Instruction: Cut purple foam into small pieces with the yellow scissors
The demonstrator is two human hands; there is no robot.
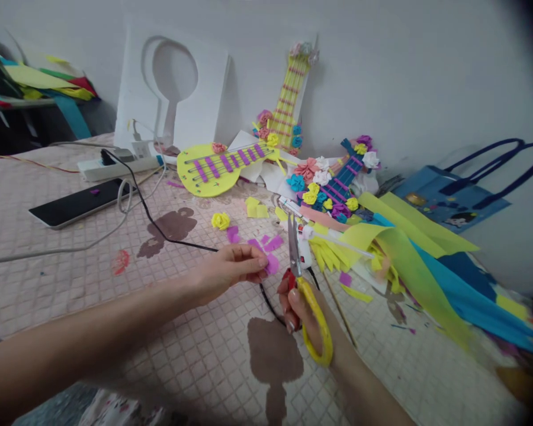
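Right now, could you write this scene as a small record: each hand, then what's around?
Left hand: pinching a purple piece
Right hand: holding scissors, blades pointing away from the person
Lying nearby: yellow flower
Farther back: yellow guitar shape with purple strips
Far left: dark-screened device
Far right: blue bag

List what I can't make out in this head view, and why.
In the head view:
Purple paper: pinched end, under the left hand.
Black cable: stretch behind that hand.
Scissors: part of the handles, behind the right hand.
Blue bag: lower corner, behind yellow sheets.
Coloured sheets: cut off by left edge.
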